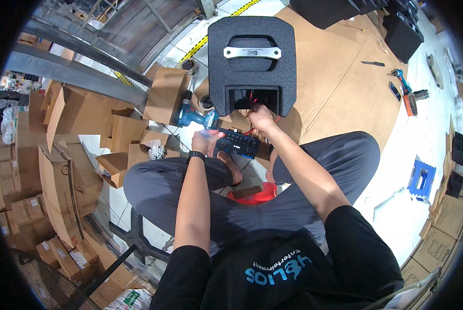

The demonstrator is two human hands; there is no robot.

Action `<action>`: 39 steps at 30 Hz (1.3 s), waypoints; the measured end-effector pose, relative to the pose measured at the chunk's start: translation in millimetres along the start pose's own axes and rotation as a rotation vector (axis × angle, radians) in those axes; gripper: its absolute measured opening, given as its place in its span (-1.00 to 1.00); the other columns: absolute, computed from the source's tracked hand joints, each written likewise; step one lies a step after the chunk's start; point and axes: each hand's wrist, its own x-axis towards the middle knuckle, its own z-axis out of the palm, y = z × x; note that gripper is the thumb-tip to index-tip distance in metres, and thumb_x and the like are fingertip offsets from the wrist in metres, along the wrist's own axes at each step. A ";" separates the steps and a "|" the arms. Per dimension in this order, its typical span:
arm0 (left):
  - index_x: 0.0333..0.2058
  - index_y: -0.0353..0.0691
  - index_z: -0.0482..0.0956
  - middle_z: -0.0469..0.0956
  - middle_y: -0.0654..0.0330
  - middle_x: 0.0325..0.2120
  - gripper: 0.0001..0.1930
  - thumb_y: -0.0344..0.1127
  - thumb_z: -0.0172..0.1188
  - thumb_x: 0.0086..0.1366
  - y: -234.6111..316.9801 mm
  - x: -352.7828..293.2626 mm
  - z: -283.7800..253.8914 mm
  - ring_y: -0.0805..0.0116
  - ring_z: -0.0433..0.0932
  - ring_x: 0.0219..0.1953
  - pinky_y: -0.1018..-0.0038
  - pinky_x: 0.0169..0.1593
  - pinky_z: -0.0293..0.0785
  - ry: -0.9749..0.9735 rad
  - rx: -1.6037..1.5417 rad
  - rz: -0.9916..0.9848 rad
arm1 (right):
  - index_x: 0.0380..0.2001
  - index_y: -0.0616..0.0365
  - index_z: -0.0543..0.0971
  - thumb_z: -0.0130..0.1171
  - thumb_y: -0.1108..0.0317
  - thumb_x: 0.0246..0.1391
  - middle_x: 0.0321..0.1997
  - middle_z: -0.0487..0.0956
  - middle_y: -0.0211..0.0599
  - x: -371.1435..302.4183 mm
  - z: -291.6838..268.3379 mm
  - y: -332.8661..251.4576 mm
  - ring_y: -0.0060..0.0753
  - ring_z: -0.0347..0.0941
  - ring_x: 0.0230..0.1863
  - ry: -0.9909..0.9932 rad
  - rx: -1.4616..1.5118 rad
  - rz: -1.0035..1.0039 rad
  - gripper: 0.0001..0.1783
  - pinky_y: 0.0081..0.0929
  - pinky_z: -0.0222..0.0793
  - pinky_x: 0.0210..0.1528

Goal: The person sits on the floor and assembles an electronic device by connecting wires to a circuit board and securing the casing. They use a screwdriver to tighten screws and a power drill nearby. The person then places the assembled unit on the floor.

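Observation:
A black textured speaker cabinet [288, 67] with a silver-barred handle [252, 52] stands in front of me. Its near side has a rectangular cut-out [238, 98], where red wires show. My right hand [262, 119] reaches into this opening with fingers curled together; its fingertips are partly hidden, so what they pinch is unclear. Below the cabinet, my left hand [205, 142] grips the left end of a black control panel [240, 144] with knobs and a blue edge, tilted between my knees. A blue cordless drill [192, 118] lies just beyond my left hand.
Cardboard boxes [61, 186] crowd the left side, with a tape roll [188, 66] near the metal frame. Brown cardboard [340, 77] covers the floor ahead. Rightward lie a knife [372, 63], another power drill [408, 95] and a blue plastic piece [421, 179]. Something red [254, 194] sits between my legs.

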 end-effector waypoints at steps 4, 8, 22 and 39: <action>-0.23 -0.36 0.75 0.73 0.14 -0.39 -0.63 -0.28 0.63 0.05 14.7 -12.6 5.4 0.45 0.64 -0.41 0.51 -0.28 0.55 0.016 -0.127 -0.027 | 0.21 0.50 0.39 0.06 0.66 0.07 -0.07 0.63 0.04 -24.4 -12.0 -26.7 -0.08 0.62 -0.04 0.184 0.513 -0.144 -0.44 -0.26 0.52 0.05; -0.21 -0.40 0.73 0.71 0.17 -0.45 -0.66 -0.30 0.58 0.13 24.7 -21.9 8.2 0.53 0.59 -0.52 0.55 -0.45 0.51 0.041 -0.165 -0.055 | 0.12 0.38 0.47 0.08 0.61 0.10 -0.05 0.61 0.19 -29.1 -13.0 -28.0 0.21 0.57 0.03 0.362 -0.039 -0.287 -0.54 -0.05 0.51 0.10; -0.26 -0.42 0.74 0.73 0.12 -0.35 -0.73 -0.43 0.58 0.09 24.8 -25.8 27.4 0.41 0.66 -0.36 0.52 -0.19 0.60 0.177 -0.322 0.010 | -0.19 0.16 0.74 0.10 0.50 0.12 -0.21 0.68 0.19 16.0 23.4 -13.4 0.21 0.65 -0.11 0.406 -0.122 -0.202 -0.73 -0.01 0.56 0.02; -0.20 -0.42 0.73 0.74 0.08 -0.33 -0.71 -0.47 0.57 0.10 15.2 -23.1 24.5 0.40 0.67 -0.36 0.52 -0.16 0.62 0.103 -0.465 0.006 | -0.19 0.24 0.48 0.21 0.61 -0.02 -0.31 0.56 -0.21 0.6 39.0 100.2 -0.34 0.60 -0.30 0.608 0.892 0.299 -0.72 -0.42 0.58 -0.31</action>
